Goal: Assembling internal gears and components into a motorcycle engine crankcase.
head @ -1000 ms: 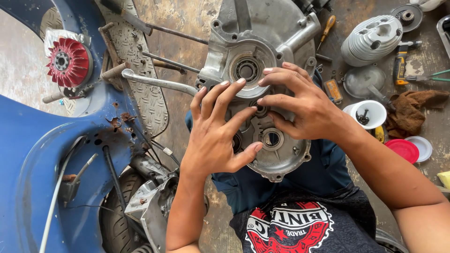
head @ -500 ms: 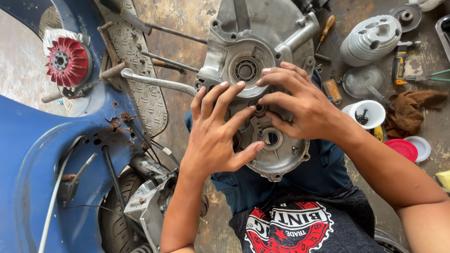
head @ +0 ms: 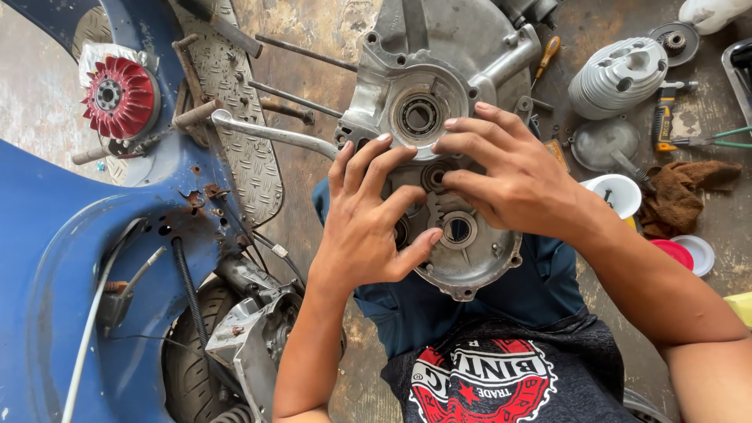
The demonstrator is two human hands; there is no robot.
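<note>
A grey metal engine casing half (head: 439,70) lies on my lap and the floor, with a bearing hole near its top and smaller holes lower down. My left hand (head: 368,223) lies flat on the casing's left side, fingers spread, thumb beside a lower round hole (head: 458,229). My right hand (head: 513,176) rests on the casing's middle, fingertips curled at a small dark part (head: 433,176) between the two hands. What the fingertips grip there is mostly hidden.
A blue scooter body (head: 70,258) with a wheel fills the left. A red finned flywheel (head: 119,98) sits at upper left. At right lie a finned cylinder (head: 619,74), a white cup (head: 615,192), a brown rag (head: 681,196), a screwdriver (head: 546,59) and red and white lids (head: 683,252).
Both hands stay on the casing; the fingers have shifted only slightly around its middle.
</note>
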